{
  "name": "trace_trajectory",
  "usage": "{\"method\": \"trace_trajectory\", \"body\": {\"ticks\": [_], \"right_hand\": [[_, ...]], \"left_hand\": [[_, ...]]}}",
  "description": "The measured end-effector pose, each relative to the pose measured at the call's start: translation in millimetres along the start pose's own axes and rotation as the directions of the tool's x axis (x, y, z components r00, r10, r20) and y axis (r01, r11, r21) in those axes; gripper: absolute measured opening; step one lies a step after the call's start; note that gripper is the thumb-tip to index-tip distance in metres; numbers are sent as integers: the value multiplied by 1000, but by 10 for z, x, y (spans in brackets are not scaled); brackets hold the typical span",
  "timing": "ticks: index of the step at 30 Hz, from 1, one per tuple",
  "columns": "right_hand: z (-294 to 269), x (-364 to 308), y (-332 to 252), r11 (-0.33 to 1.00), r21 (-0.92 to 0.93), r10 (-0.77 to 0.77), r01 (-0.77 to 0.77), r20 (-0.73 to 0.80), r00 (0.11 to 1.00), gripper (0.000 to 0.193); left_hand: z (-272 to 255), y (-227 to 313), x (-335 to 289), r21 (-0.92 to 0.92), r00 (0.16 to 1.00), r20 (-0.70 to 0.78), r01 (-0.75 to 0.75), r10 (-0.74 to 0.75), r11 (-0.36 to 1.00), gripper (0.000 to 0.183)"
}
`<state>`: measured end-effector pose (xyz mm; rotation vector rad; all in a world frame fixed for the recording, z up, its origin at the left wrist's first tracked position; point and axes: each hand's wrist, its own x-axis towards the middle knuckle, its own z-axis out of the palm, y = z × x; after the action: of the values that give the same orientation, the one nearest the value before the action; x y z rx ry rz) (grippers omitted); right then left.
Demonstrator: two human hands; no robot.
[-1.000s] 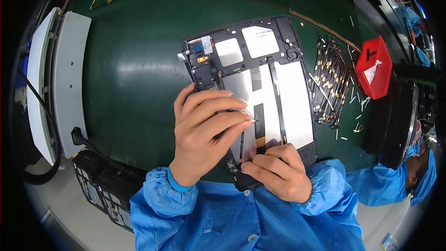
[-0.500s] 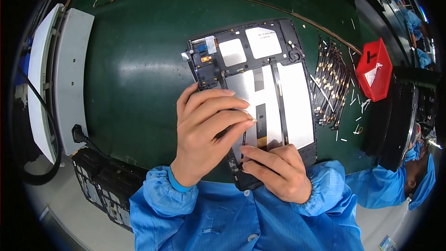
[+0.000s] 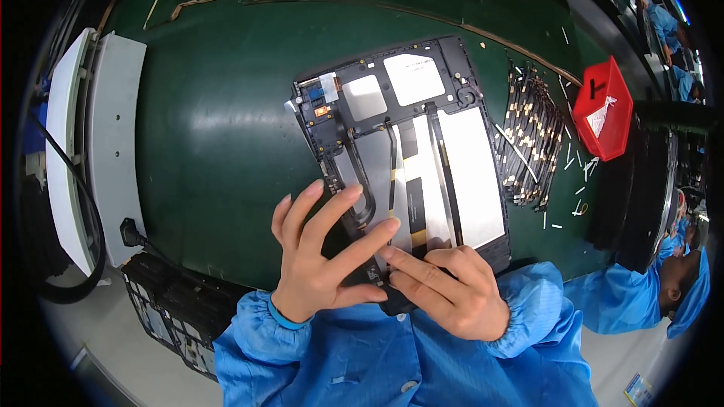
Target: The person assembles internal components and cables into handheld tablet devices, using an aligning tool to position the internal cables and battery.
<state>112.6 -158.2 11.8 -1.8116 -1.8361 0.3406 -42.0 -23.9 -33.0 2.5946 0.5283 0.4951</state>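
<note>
A tablet with its back cover off (image 3: 469, 181) lies tilted on the green table in front of me, showing bare metal plates and a black frame. A thin black flex cable (image 3: 393, 173) runs down its left-middle part. My left hand (image 3: 320, 256) is open over the tablet's lower left edge, fingers spread, its index fingertip touching the cable's lower stretch. From the right, my right hand (image 3: 456, 290) reaches across the lower part, index finger and thumb closed at the cable's lower end. Those fingertips hide the end itself.
Right of the tablet lies a pile of black flex cables (image 3: 532, 139), with small white strips scattered beside it. A red bin (image 3: 605, 109) stands beyond. White equipment (image 3: 117, 143) is at the left; black frames (image 3: 177, 309) sit lower left. A co-worker (image 3: 633, 294) sits at the right.
My left hand has moved down and its fingers have spread apart. The flex cable now shows along its length. The tablet sits slightly further left in view; my right hand stays at the lower end.
</note>
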Motion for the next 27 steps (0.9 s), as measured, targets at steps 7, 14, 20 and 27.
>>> {"method": "trace_trajectory", "body": {"ticks": [7, 14, 20, 27], "right_hand": [[-407, 88, 27, 937, 290, 183, -193, 61, 981, 34], [-210, 42, -109, 985, -166, 96, -45, 312, 945, 65], [-40, -203, -264, 948, -315, 50, 42, 276, 960, 65], [-373, -222, 235, 928, 18, 362, -373, -294, 885, 62]], "left_hand": [[42, -171, 408, -44, 999, -3, 42, -42, 998, 75], [-17, -110, 494, 9, 996, -20, 82, -82, 997, 44], [-62, 25, 462, -106, 987, -16, 156, -158, 982, 44], [213, 289, -110, -568, 823, -238, 313, -516, 761, 54]]}}
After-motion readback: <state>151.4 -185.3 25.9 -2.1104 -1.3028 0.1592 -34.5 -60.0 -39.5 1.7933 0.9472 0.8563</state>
